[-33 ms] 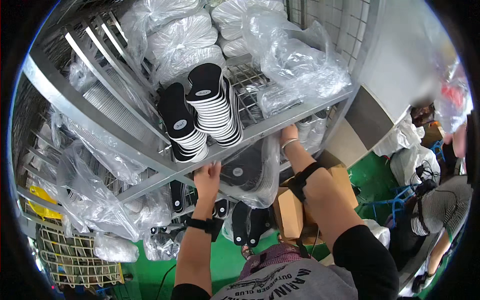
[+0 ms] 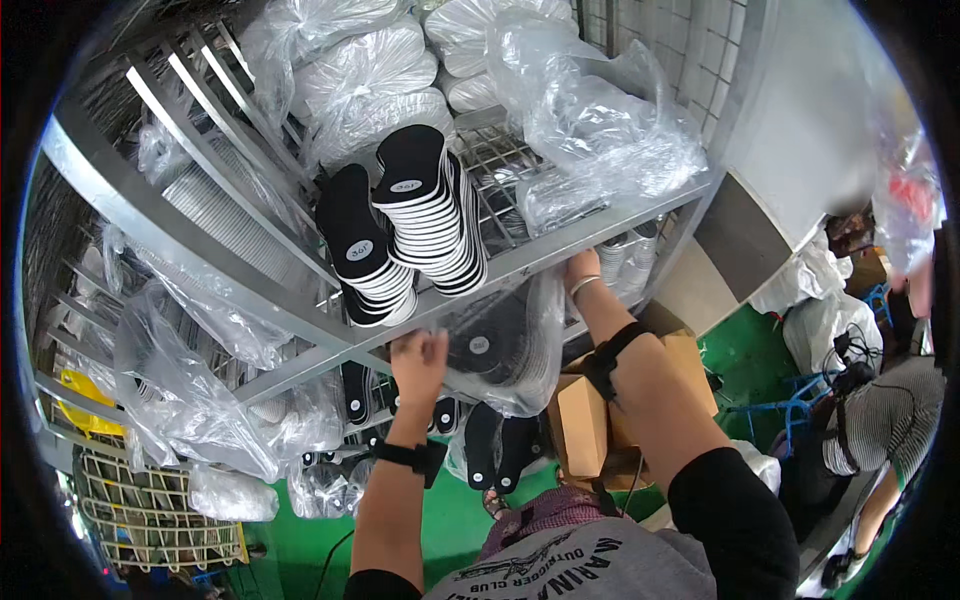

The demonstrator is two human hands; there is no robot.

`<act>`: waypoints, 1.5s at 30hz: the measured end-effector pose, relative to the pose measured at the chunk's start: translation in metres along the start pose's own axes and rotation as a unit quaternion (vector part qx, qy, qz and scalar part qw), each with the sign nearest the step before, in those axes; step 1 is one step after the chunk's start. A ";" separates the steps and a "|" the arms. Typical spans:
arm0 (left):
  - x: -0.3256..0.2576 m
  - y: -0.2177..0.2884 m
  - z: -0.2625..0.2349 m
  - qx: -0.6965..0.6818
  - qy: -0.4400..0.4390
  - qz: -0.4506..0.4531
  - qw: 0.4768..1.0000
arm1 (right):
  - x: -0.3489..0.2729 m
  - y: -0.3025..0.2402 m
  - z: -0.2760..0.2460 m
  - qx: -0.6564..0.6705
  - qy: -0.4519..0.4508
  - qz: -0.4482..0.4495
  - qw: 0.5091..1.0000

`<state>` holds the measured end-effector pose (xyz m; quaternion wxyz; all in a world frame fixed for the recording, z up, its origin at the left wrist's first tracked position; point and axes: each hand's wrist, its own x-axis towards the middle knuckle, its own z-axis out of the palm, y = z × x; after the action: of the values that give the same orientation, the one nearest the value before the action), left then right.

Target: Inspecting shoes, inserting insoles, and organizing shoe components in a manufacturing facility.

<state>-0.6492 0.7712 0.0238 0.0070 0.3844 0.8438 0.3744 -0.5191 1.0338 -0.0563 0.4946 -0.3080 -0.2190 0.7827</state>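
The left hand is up under the front rail of the metal shelf, fingers half curled against the clear plastic bag that hangs just to its right. Inside that bag sits a stack of black insoles with a small round white label facing out. Whether the fingers actually pinch the plastic, I cannot tell — they touch it at least.

The right hand is higher and further right, at the bag's upper corner against the rail; its fingers are hidden behind the edge, so its grip is unclear too. The bag hangs between the two hands, long side running downward, and the left hand is the nearer one to the stack inside.

Directly above the left hand, on the wire shelf, lie two stacks of black insoles with white edges — long axes pointing up and away, each topped with an oval white label. Above those are white bundles in clear wrap. Below the right forearm stands a brown cardboard box.
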 end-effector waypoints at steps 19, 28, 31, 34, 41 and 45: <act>-0.069 -0.027 0.014 -0.010 -0.002 0.241 0.970 | -0.144 0.015 -0.023 -0.776 -0.295 -0.293 0.475; -0.069 -0.035 0.042 -0.576 0.058 -0.384 0.719 | -0.123 0.082 -0.115 -0.634 0.023 -0.239 0.735; -0.064 -0.039 0.028 -0.426 -0.093 -0.260 0.862 | -0.115 0.086 -0.113 -0.221 0.057 0.208 0.951; -0.064 -0.034 0.023 -0.068 -0.242 0.034 0.967 | -0.107 0.102 -0.114 -0.170 0.012 0.216 0.961; -0.078 0.021 0.024 -0.288 -0.178 -0.197 0.920 | -0.070 0.164 -0.140 -0.183 0.002 0.239 0.954; -0.048 0.024 0.014 -0.201 -0.164 -0.091 0.961 | -0.033 0.207 -0.135 -0.271 0.029 0.161 0.949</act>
<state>-0.5953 0.7585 0.0159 0.2568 0.3523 0.7698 0.4661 -0.5465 0.9234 -0.2786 0.2660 -0.4839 -0.3564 0.7537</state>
